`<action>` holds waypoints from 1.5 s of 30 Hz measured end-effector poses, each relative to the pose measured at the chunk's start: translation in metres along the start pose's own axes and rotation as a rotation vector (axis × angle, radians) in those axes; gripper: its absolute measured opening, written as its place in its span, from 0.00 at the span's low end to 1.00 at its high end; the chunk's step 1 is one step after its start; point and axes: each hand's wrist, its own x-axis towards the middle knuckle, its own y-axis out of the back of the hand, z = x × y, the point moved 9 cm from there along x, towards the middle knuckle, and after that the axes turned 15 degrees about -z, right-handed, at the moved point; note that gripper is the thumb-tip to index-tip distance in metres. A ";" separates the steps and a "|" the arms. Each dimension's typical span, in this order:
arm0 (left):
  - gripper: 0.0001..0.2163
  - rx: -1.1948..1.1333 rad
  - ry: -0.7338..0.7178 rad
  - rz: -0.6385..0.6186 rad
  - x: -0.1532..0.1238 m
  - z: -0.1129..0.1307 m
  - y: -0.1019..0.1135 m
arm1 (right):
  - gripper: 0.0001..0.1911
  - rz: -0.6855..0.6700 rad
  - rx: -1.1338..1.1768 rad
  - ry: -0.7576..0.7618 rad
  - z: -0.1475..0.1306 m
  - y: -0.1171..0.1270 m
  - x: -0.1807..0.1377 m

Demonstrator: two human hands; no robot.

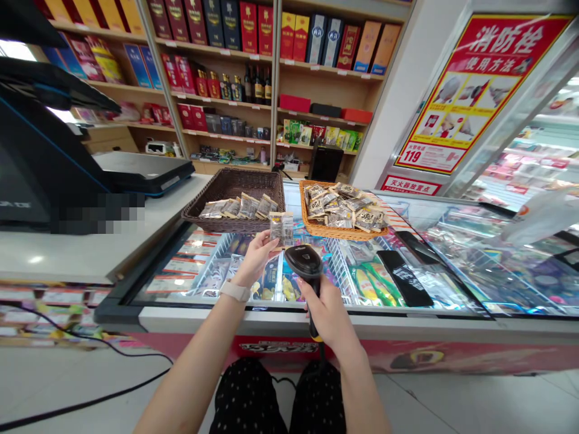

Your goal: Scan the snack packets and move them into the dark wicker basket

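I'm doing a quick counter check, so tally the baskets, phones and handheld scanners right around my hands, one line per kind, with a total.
Baskets: 2, one dark brown, one orange
Phones: 2
Handheld scanner: 1
Total: 5

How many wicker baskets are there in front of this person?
2. The dark brown basket is on the left, beyond the left hand; the orange-tan basket is to its right, beyond the barcode scanner. No others show.
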 end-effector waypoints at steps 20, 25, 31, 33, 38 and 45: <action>0.16 0.021 -0.009 -0.008 0.000 0.003 -0.004 | 0.23 0.013 0.002 -0.004 0.001 0.003 0.000; 0.16 0.014 -0.008 -0.017 -0.001 0.003 -0.006 | 0.21 0.007 -0.019 -0.001 0.000 0.003 0.000; 0.17 0.042 -0.008 -0.001 -0.002 0.003 -0.005 | 0.19 0.018 -0.088 0.001 0.000 0.001 0.002; 0.17 0.049 -0.011 0.001 -0.001 0.004 -0.004 | 0.19 0.025 -0.098 0.008 0.000 0.000 0.002; 0.18 0.038 -0.004 -0.009 -0.001 0.003 -0.005 | 0.21 0.021 -0.083 0.001 0.002 0.000 0.003; 0.20 0.096 -0.026 0.046 -0.003 0.010 -0.002 | 0.22 0.037 -0.034 0.004 0.003 0.002 0.000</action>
